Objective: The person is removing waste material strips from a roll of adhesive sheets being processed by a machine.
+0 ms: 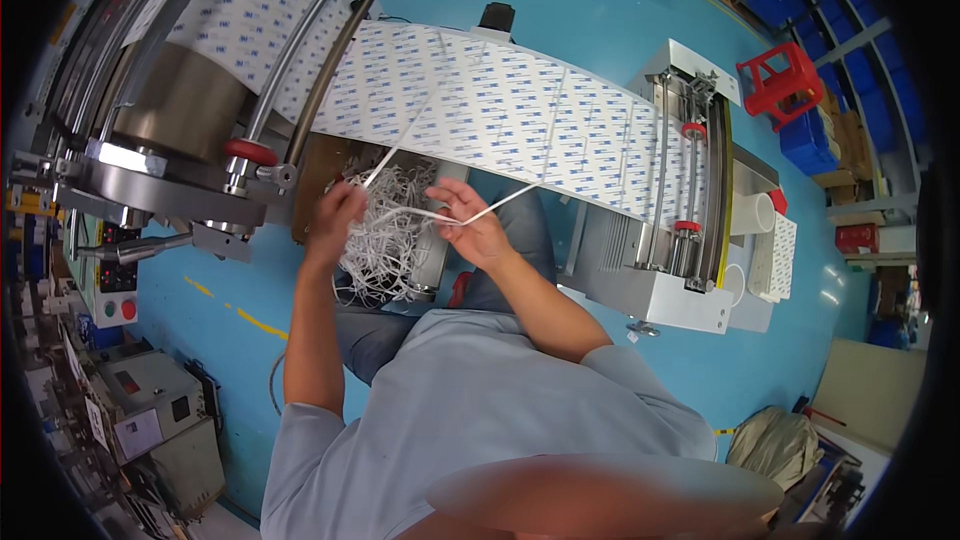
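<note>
A wide web of white printed liner sheet (490, 90) with small blue markings stretches from the rollers at left to the machine at right. Narrow white strips peel off it. My left hand (338, 215) is closed at the near edge of the sheet, pinching one white strip (405, 135) that runs up across the web. Another strip (500, 204) comes down from the sheet's near edge to my right hand (474, 227), whose curled fingers grip it. Its slack end trails toward my left hand. Below and between my hands lies a tangled heap of white strips (385, 245).
A large metal roller (180, 105) with a red-collared bar stands at left. At right is a roller unit (690, 190) on a metal housing. Beyond it are a red stool (780, 85) and blue bins (808, 140). Grey control boxes (150, 390) stand at lower left.
</note>
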Available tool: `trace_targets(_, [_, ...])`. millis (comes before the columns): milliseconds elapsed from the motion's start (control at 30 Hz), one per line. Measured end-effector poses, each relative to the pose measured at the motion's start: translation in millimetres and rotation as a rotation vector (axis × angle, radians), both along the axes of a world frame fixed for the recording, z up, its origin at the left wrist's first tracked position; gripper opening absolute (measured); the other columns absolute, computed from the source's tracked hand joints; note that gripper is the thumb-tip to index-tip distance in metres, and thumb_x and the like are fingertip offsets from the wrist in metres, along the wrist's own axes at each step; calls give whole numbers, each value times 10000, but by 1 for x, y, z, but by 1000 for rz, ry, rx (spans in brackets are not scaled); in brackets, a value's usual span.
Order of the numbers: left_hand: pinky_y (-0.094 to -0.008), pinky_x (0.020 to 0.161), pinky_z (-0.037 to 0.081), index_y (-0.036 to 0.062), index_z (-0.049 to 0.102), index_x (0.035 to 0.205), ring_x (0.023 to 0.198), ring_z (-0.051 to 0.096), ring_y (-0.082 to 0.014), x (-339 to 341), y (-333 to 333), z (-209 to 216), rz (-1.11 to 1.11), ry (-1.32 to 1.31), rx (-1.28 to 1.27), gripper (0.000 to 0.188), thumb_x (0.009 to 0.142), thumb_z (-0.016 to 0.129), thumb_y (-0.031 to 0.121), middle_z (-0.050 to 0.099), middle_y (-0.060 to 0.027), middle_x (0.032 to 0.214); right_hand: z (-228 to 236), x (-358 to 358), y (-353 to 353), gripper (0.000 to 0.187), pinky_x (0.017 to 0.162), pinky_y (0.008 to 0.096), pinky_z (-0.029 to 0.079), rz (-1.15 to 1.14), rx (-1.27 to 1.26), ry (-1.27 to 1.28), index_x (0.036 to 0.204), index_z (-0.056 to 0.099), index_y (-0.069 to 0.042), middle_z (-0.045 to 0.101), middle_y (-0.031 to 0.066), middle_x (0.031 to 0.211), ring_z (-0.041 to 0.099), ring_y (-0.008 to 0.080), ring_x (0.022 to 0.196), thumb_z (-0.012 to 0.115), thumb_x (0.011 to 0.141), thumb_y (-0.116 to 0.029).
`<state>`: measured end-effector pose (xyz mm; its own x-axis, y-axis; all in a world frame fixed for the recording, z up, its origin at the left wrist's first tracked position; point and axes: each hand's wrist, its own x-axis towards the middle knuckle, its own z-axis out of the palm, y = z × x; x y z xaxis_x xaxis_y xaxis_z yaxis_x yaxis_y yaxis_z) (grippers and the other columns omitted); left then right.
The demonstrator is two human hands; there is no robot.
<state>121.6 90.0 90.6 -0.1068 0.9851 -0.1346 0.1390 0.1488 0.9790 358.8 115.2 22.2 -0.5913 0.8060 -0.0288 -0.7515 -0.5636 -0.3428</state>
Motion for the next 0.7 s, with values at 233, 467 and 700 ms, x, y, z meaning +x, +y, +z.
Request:
trace_targets(233, [-255, 655, 400, 69, 532, 777, 635, 463, -76, -46, -39, -23, 188, -305, -28, 129, 890, 516, 129, 505, 6, 680, -17, -1, 8, 314, 607, 238, 445, -28, -93, -21, 1178, 494, -69, 579, 93, 1104, 566, 130, 794, 530, 866, -75])
trace_targets(467, [-296, 740, 390, 61, 518, 816, 637, 433, -126, -79, -61, -44, 253, -623, 57, 203, 915, 504, 237, 430, 7, 639, -66, 41, 17, 125, 439, 207, 369, -332, -433, 196, 948, 566, -113, 627, 65, 863, 534, 89, 610, 523, 852, -46])
trace_targets(700, [-282, 706, 411, 45, 529, 921, 686, 474, -135, -84, -65, -42, 275, -690, 98, 179, 914, 508, 223, 480, -14, 713, -32, 31, 8, 325, 547, 234, 384, -137, -30, -33, 1191, 494, -90, 585, 109, 1102, 530, 114, 681, 541, 870, -106])
